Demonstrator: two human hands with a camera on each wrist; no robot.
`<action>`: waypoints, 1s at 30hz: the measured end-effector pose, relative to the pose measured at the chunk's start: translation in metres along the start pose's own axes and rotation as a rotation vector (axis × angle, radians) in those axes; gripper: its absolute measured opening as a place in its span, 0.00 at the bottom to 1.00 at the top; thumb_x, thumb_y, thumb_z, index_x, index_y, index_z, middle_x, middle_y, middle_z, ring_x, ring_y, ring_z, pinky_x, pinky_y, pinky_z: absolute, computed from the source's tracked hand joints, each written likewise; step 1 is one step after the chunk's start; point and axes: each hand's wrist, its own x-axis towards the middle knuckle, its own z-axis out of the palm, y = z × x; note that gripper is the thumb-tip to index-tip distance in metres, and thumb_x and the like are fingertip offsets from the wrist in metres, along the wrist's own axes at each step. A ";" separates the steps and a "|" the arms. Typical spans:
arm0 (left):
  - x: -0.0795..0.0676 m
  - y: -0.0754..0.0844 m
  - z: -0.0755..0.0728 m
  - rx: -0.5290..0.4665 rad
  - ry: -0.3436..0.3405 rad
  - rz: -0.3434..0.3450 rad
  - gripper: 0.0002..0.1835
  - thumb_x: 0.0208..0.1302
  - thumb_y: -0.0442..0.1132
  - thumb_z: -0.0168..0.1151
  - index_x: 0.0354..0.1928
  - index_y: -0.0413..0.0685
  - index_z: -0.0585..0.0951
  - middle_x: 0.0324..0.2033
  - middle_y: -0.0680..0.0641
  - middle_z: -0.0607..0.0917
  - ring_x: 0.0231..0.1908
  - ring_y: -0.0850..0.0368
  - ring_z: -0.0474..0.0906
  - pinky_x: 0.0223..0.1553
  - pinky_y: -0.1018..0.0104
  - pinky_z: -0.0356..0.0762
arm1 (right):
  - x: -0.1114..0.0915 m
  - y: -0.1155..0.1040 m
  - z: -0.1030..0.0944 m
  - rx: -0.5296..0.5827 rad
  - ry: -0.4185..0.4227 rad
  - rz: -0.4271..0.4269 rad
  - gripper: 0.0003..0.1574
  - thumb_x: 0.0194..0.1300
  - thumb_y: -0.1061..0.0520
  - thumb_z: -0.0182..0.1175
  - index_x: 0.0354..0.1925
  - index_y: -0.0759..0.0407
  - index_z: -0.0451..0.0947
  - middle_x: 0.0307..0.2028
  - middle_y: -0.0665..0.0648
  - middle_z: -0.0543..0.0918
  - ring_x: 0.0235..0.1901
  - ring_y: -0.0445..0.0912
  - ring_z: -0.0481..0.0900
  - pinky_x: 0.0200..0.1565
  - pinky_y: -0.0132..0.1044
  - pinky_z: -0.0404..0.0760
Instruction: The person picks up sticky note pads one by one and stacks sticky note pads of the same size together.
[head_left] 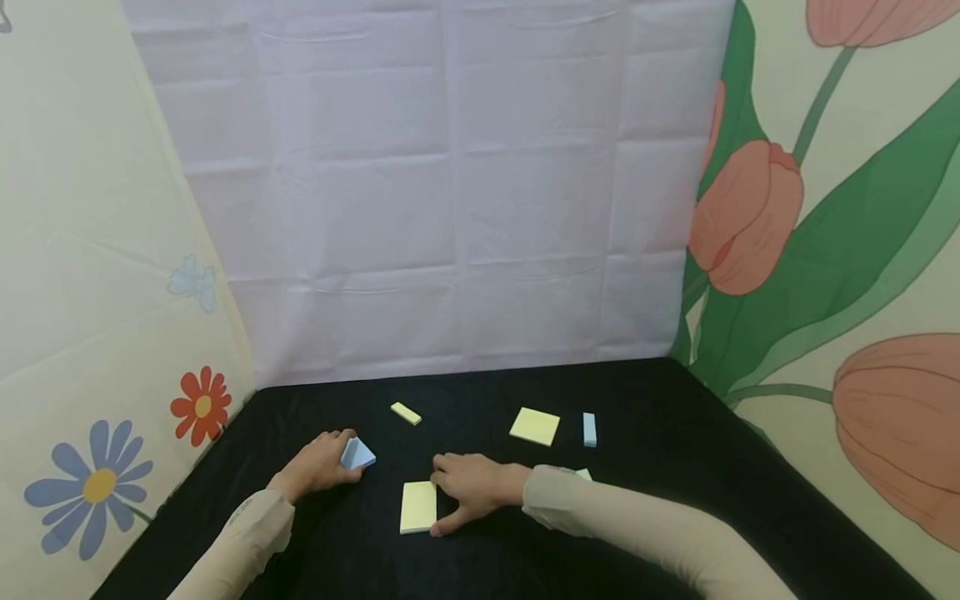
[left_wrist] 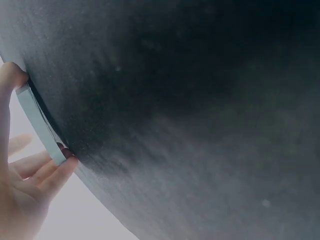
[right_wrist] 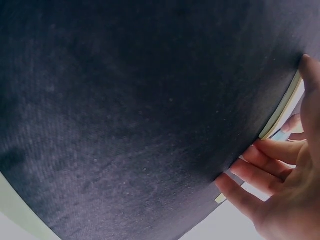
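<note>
My left hand (head_left: 318,462) grips a light blue sticky note pad (head_left: 357,454) at the left of the black table. In the left wrist view, thumb and fingertips press opposite ends of the blue pad (left_wrist: 41,125), its thin edge facing the camera. Front and centre lies a pale yellow sticky note pad (head_left: 417,507). My right hand (head_left: 474,486) holds this pad by its right side, thumb at the near corner and index finger at the far one. The right wrist view has the yellow pad's edge (right_wrist: 282,110) between thumb and index finger, the other fingers spread beside it.
Farther back lie a narrow yellow pad (head_left: 406,413), a square yellow pad (head_left: 535,426) and a narrow blue pad (head_left: 589,430). A pale green piece (head_left: 584,474) peeks out behind the right sleeve. Black cloth (head_left: 465,575) covers the table; a white sheet (head_left: 450,208) hangs behind.
</note>
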 end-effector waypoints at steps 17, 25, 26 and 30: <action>0.001 0.009 -0.005 -0.042 -0.013 0.027 0.35 0.56 0.52 0.71 0.61 0.37 0.74 0.50 0.39 0.80 0.43 0.49 0.75 0.47 0.49 0.76 | 0.000 0.000 -0.001 0.013 -0.007 0.009 0.42 0.59 0.22 0.57 0.50 0.55 0.78 0.39 0.46 0.69 0.34 0.36 0.66 0.33 0.25 0.68; 0.000 0.009 -0.004 -0.032 -0.015 0.051 0.35 0.57 0.53 0.70 0.61 0.38 0.74 0.53 0.38 0.79 0.46 0.48 0.75 0.49 0.47 0.76 | 0.000 0.001 0.001 0.016 -0.001 0.011 0.42 0.59 0.22 0.58 0.49 0.55 0.78 0.39 0.46 0.68 0.33 0.36 0.66 0.32 0.25 0.68; 0.000 0.009 -0.004 -0.031 -0.012 0.053 0.35 0.57 0.53 0.70 0.61 0.38 0.74 0.53 0.38 0.79 0.47 0.48 0.76 0.49 0.47 0.76 | 0.000 0.001 0.002 0.016 0.000 0.011 0.42 0.59 0.22 0.58 0.49 0.55 0.78 0.39 0.46 0.68 0.33 0.36 0.66 0.32 0.26 0.68; -0.002 0.012 -0.002 -0.032 -0.018 0.053 0.35 0.58 0.54 0.69 0.62 0.40 0.74 0.54 0.39 0.79 0.47 0.48 0.75 0.50 0.47 0.75 | 0.001 0.002 0.003 0.023 -0.001 0.012 0.42 0.59 0.22 0.57 0.50 0.56 0.78 0.39 0.47 0.68 0.33 0.36 0.66 0.32 0.26 0.68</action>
